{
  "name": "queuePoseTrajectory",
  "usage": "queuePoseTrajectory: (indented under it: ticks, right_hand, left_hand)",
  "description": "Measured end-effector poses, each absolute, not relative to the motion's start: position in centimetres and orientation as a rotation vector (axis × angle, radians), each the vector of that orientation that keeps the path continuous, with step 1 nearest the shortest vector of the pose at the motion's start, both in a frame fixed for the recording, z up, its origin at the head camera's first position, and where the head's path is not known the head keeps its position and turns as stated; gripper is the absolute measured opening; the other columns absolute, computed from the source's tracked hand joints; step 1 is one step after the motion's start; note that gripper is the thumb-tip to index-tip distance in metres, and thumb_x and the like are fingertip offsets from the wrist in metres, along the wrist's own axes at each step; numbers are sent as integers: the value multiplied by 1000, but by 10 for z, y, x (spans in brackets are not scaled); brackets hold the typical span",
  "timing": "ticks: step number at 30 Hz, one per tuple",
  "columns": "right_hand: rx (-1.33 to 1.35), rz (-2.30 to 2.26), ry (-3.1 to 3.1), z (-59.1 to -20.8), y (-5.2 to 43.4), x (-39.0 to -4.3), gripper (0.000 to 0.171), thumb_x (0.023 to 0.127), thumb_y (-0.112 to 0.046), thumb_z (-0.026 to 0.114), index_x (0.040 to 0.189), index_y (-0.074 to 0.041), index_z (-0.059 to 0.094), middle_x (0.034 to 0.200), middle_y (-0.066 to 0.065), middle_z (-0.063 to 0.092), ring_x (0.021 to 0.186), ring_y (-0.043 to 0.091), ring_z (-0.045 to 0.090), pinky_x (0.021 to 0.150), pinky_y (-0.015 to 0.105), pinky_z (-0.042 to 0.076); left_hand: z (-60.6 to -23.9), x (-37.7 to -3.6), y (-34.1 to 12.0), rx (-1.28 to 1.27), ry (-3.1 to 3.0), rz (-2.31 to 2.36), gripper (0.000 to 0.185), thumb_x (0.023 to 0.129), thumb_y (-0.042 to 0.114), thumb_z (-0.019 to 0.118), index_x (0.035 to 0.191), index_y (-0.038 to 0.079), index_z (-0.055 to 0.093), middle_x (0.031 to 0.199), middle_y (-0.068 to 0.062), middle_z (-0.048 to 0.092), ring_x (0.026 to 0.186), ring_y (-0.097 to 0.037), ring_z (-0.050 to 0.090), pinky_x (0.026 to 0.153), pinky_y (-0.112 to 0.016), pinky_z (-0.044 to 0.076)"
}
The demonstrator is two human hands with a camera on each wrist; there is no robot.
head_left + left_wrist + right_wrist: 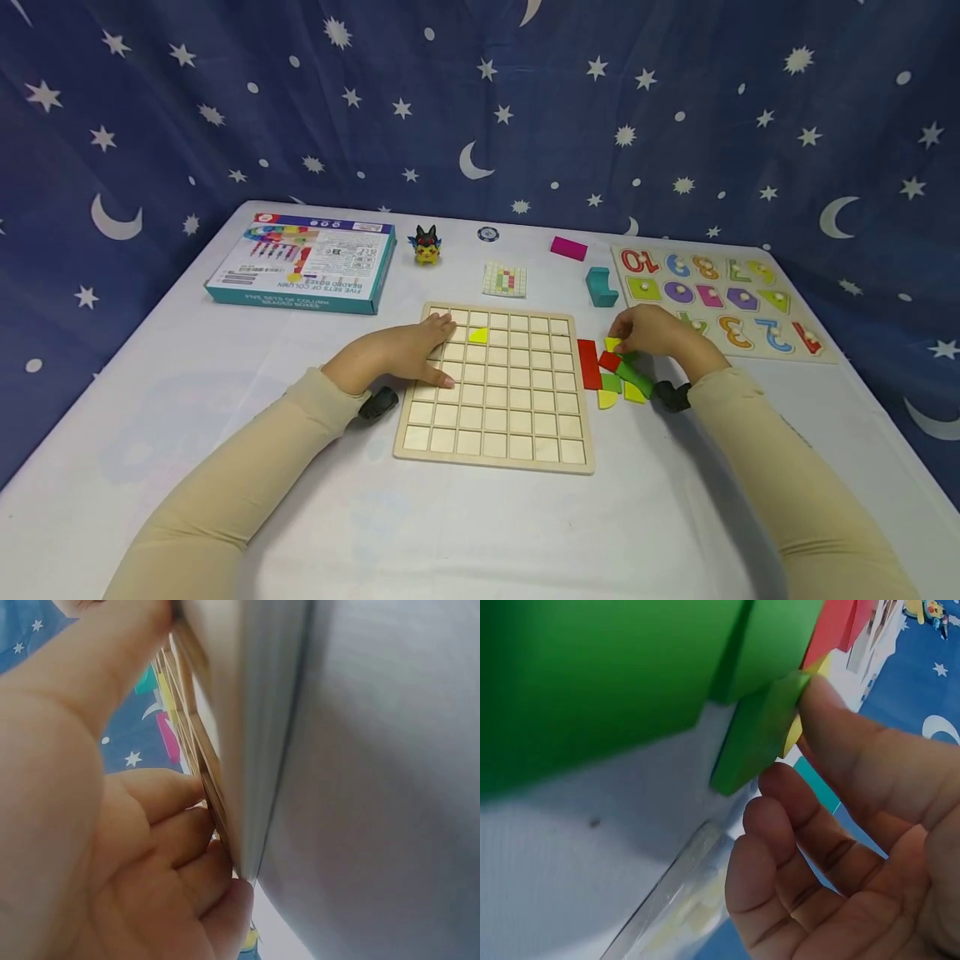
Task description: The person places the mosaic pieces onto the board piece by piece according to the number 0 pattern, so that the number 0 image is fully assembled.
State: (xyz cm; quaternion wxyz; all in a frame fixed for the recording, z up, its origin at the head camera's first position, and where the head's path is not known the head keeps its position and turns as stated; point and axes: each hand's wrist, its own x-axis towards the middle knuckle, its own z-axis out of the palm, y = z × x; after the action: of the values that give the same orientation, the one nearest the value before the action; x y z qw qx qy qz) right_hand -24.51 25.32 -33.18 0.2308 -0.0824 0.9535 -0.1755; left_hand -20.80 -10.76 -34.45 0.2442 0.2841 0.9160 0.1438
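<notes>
A square wooden grid board (495, 465) lies on the table, with a yellow quarter-round piece (478, 335) in one upper-left cell. My left hand (405, 350) rests along the board's left edge, fingers spread and fairly straight. In the left wrist view the fingertips of the left hand (157, 847) touch the board's rim (247, 750). To the right of the board, my right hand (652, 333) pinches a yellow piece (612, 343) at the far side of a small pile. Thumb and fingers surround that yellow piece (791, 735), next to green pieces (757, 735); part of it is hidden.
Beside the board lie a red rectangle (589, 365), a red square (610, 361), a green strip (636, 380) and several other pieces. Behind are a pattern card (505, 281), a teal block (601, 287), a magenta block (568, 248), a figurine (426, 246), a box (300, 262) and a number puzzle (720, 292).
</notes>
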Motion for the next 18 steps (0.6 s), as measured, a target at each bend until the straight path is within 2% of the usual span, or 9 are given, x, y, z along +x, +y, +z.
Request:
queuePoseTrajectory:
  ticks: [9,18]
  right_hand:
    - [-287,-488,2660,-333,249,-241,12,81,-6,67,90,-5,60,89,10,57,84,25,50,74,33,47]
    - [-457,-545,2683,-328,244,-244,7,82,-5,66,86,-4,60,78,6,52,78,22,47,64,27,42]
  left_hand:
    - [-346,-209,-108,767,2502,378,97,80,46,66,146,-2,13,154,-18,3,142,-32,3,115,-45,11]
    - [-345,-208,-108,766,2505,376,97,80,47,66,146,-2,14,154,-17,3,142,-32,3,115,-45,11]
